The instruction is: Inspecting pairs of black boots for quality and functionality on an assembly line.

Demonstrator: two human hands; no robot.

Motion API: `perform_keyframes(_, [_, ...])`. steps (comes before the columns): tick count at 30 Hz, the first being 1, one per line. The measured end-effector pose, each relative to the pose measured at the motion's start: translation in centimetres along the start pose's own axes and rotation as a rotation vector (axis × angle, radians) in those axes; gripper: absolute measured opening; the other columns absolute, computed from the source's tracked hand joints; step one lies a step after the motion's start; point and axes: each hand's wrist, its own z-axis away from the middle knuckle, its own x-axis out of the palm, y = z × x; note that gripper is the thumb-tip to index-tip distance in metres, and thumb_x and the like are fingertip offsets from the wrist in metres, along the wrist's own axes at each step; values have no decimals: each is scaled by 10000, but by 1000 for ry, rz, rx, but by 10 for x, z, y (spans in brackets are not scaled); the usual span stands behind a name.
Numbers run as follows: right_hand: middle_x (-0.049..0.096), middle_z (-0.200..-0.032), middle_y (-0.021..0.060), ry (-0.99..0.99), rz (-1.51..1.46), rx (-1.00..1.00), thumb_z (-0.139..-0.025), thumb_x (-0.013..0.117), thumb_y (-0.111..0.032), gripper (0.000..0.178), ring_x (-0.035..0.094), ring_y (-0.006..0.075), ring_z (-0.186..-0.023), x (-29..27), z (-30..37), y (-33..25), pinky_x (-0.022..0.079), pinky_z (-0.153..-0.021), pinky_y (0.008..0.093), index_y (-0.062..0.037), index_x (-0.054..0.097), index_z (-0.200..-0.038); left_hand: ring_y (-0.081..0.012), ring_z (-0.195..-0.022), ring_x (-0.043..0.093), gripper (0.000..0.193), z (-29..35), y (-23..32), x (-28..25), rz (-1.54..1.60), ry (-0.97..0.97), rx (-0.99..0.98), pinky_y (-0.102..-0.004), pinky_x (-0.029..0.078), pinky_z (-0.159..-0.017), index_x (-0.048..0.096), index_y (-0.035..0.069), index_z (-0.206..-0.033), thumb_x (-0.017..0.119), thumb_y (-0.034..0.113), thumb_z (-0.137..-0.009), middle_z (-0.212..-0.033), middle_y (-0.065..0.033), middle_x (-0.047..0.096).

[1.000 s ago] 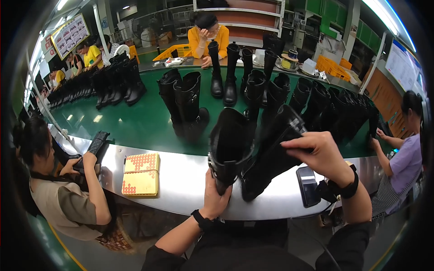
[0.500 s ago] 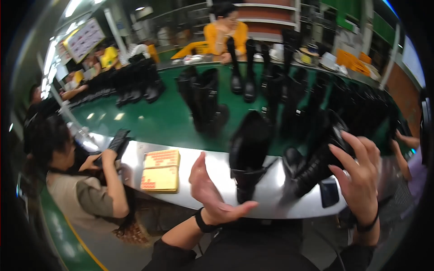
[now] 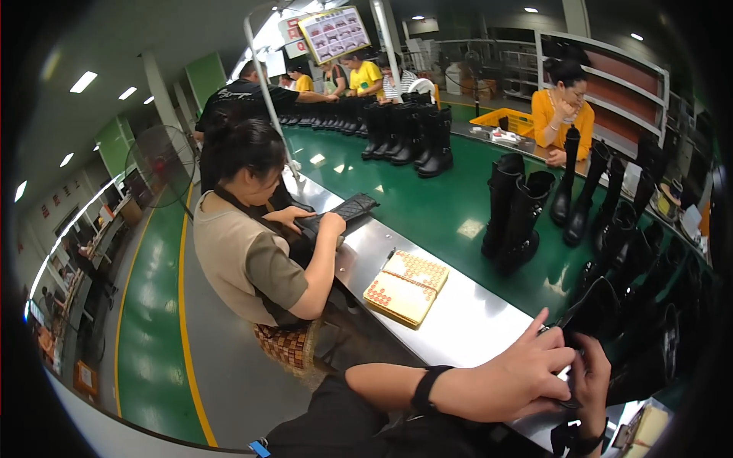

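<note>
Head view puts the action at lower right, where both hands are bunched together by the near side of the worktop (image 3: pixel 489 328). Boots are the things in play: one black boot (image 3: pixel 645 362) is tilted just to the right of the hands, and a second boot (image 3: pixel 595 309) shows just beyond the fingers. From my end of the feed I'd tag the step as close two-handed handling beside the boots; that's my read, as the contact spot is mostly hidden. Next move, I'd judge, calls for separating the fingers and getting a firm hold on the tilted boot's shaft, without knocking the boots crowded behind it. Pose: left forearm comes in low and runs almost level to the right, black band (image 3: pixel 429 388) at the wrist; the left hand (image 3: pixel 527 370) has its back to me, index finger raised, other fingers bent. Right hand (image 3: pixel 592 374) sits just past it, wrist below, fingers curled over toward the left, partly covered by its partner. Something dark shows between them, too obscured to name, so I can't tell whether either one grips anything. Marking both unsure. Yellow card bundle (image 3: pixel 408 286) lies on the worktop, well left, untouched.
</note>
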Motion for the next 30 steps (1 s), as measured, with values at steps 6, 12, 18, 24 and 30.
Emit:
perform_keyframes(6, [576,-1231,110,70,431,-261,-599,805,-87,648,576,334,-1048,13,4,-6,485,-886,399,-70,597,-1213,-261,-949,469,314,22,6,-30,170,-134,-124,-549,330,-1002,724,165,-1047,775,143,-738,-845,-22,442])
perform_keyframes(12, [519,-1293,10,-14,443,-272,-529,842,-173,834,531,237,-1074,11,4,3,495,-861,357,-140,546,-1308,-210,-880,439,312,27,1,-50,58,-241,-120,-311,391,-766,799,196,-915,813,194,-603,-816,17,458])
perform_keyframes(18, [503,-1318,-8,-34,425,-299,-496,857,-218,884,516,223,-1090,9,5,5,485,-871,355,-146,545,-1320,-193,-878,449,317,36,2,-47,61,-235,-34,-290,363,-770,800,213,-897,817,183,-583,-809,27,471])
perform_keyframes(24, [481,-1352,7,-45,399,-304,-470,865,-252,933,491,243,-1134,9,9,11,460,-929,387,-142,537,-1336,-183,-869,460,353,39,4,-39,60,-202,-36,-258,348,-714,806,205,-839,829,209,-487,-793,37,483])
perform_keyframes(30, [476,-1363,19,-46,388,-286,-472,868,-256,950,457,260,-1192,4,10,16,416,-984,433,-129,523,-1349,-176,-856,463,334,28,6,-33,24,-191,-24,-254,347,-711,804,211,-833,826,208,-500,-791,43,477])
